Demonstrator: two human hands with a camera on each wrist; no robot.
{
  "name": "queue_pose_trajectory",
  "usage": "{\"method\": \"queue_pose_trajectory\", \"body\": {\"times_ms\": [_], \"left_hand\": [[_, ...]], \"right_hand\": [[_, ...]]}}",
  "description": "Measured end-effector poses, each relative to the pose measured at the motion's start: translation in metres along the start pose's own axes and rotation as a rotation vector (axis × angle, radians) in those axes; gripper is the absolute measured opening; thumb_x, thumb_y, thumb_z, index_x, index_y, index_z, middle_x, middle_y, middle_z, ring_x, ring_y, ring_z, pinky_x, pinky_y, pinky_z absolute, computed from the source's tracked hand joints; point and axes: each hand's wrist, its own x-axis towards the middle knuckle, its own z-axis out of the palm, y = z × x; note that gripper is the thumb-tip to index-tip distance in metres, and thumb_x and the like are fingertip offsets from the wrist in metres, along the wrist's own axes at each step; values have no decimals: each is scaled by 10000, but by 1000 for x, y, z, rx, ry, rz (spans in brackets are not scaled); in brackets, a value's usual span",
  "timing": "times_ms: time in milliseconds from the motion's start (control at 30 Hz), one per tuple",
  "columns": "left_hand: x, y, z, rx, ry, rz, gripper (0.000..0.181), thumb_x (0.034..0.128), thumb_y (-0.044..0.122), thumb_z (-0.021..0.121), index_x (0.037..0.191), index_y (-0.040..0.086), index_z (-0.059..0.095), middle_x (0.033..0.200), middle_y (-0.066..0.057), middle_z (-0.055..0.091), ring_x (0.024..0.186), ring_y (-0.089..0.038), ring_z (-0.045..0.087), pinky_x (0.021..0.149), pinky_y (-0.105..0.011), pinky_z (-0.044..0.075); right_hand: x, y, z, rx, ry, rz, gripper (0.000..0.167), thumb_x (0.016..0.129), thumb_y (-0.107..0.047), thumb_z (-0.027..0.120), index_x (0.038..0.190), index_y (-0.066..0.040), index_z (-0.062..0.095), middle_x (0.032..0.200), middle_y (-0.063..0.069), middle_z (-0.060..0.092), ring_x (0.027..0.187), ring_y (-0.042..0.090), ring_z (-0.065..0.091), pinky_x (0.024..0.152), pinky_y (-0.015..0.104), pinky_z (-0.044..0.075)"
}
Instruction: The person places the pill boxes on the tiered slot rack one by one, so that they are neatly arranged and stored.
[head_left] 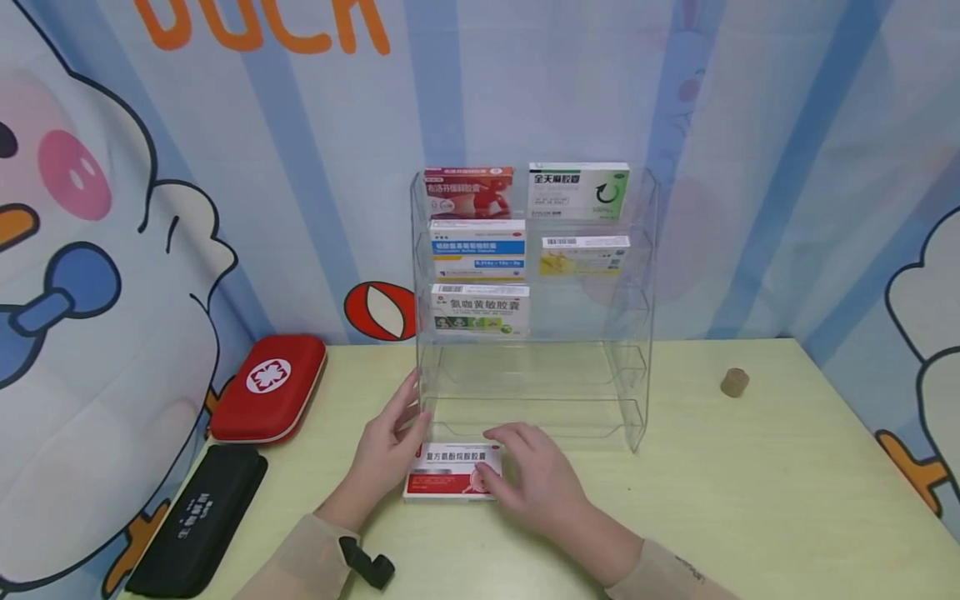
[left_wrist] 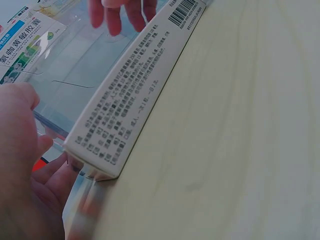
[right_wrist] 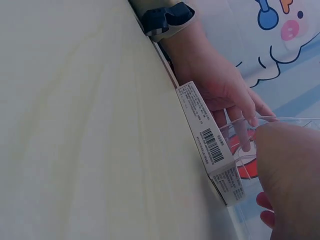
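A white and red medicine box (head_left: pixel 450 475) lies flat on the table, right before a clear acrylic rack (head_left: pixel 525 367). Its barcoded long side (left_wrist: pixel 135 85) shows in the left wrist view. My left hand (head_left: pixel 390 442) is at the rack's lower left edge, fingers along the outside and thumb toward the front; whether it presses the rack is unclear. Over the box's right end is my right hand (head_left: pixel 536 479), its fingers loosely bent and its thumb in front of the box's face. Contact with the box cannot be made out.
Several medicine boxes stand in the rack's upper tiers, among them a white and green capsule box (head_left: pixel 480 310). A red first-aid case (head_left: pixel 270 387) and a black zip case (head_left: pixel 198 521) lie at left. A small brown cylinder (head_left: pixel 735 382) is at right.
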Motion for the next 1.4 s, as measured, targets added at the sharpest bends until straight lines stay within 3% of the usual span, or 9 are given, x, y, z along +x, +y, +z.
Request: {"method": "queue_pose_trajectory", "body": {"times_ms": [367,700,1067,1200,1400], "left_hand": [[0,2,0,5,-4,-8,759,1112,279,662,1727,491,269,1721,-63,515,1531,-330,588,1166,-483,559],[1,4,-1,-24,-4,11,750,1113,254,663,1714,506,292,1707,-58,533,1518,-323,602,1154,-460,572],[2,1,-1,-33,-6,15,763,1110,253,670,1712,518,284,1711,-55,527,1524,-321,596,1147,-449,576],[1,-1,-2,-41,-6,29,762,1109,244,671,1711,515,290,1706,-60,533,1515,-323,604,1144,-442,579],[1,-2,-2,-39,0,47,748,1108,262,675,1709,508,303,1696,-59,547,1497,-324,622,1132,-432,590]], "right_hand": [[-11,-1,2,-22,-156,137,482,961,-449,837,1307,-127,743,1260,34,759,1170,225,740,1035,421,648],[-11,-8,-6,14,-304,285,642,941,-503,846,1439,-125,700,1418,56,739,1327,289,707,1142,490,599],[-7,-9,-10,91,-351,376,734,939,-529,844,1499,-95,655,1438,81,733,1354,322,696,1170,529,579],[-5,-7,-15,154,-318,410,720,881,-448,925,1464,-101,682,1392,52,741,1250,264,734,1103,491,623],[-2,0,-21,303,-278,476,589,847,-269,970,1366,-113,739,1305,20,735,969,126,755,852,250,663]]}}
